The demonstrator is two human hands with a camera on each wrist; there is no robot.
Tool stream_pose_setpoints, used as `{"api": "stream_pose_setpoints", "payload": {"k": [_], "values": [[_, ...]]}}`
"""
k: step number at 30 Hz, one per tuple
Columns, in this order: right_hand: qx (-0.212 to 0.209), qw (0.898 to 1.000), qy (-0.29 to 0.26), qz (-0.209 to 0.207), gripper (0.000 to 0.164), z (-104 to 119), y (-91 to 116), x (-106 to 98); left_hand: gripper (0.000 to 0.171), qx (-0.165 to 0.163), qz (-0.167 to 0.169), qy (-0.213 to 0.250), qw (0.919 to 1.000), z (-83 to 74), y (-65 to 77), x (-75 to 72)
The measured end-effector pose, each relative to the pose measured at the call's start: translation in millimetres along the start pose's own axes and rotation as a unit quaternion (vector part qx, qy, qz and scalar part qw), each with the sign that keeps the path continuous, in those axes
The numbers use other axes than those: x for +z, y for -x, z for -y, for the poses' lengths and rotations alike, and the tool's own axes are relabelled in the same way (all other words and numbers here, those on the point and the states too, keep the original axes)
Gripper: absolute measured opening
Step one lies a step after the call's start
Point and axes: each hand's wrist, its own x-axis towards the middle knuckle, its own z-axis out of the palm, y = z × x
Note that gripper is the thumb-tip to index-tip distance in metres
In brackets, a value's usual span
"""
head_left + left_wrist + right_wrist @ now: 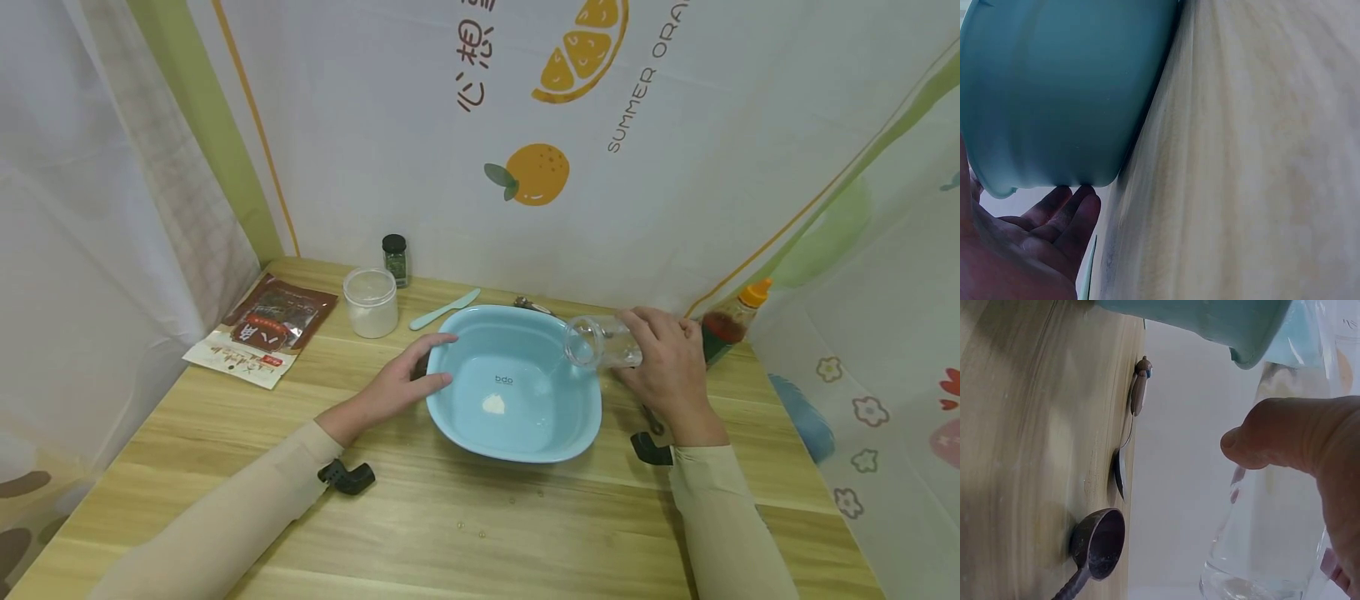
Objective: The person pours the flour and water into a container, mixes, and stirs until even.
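The light-blue basin [517, 433] sits on the wooden table. At its left side my left hand [397, 383] grips the wall, thumb at the rim; in the left wrist view several fingers [1075, 219] press against the outside of the basin [1066, 94]. My right hand [667, 367] holds a clear wide-mouthed bottle [611, 343] on its side, its mouth over the basin's right rim. The right wrist view shows the thumb [1272, 434] across the bottle [1266, 531], with some clear liquid near its base. The basin's inner floor shows a "bdo" mark and a bright reflection.
Behind the basin are a pale-blue spreader [444, 310], a jar of white contents [371, 304] and a black-lidded herb jar [395, 262]. A brown packet [277, 321] lies left, an orange-capped sauce bottle [731, 321] stands right. Near the right hand lie a spoon [1120, 469] and dark scoop [1100, 544].
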Motion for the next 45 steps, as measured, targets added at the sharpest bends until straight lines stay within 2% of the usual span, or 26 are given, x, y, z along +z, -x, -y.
{"api": "stream_pose_setpoints", "payload": {"k": [31,39,45], "values": [[-0.001,1.0,-0.001,0.0,0.087,-0.8,-0.3,-0.8,0.062,-0.002,-0.002,0.006,1.0,0.7,0.3,-0.1],[0.038,0.998,-0.055,0.006,0.083,0.0,-0.8,-2.2,0.062,-0.005,-0.002,0.006,1.0,0.0,0.4,0.1],[0.083,0.988,-0.128,0.004,0.072,-0.3,-3.1,-4.4,0.062,-0.006,-0.002,0.005,1.0,-0.8,0.3,-0.5]]}}
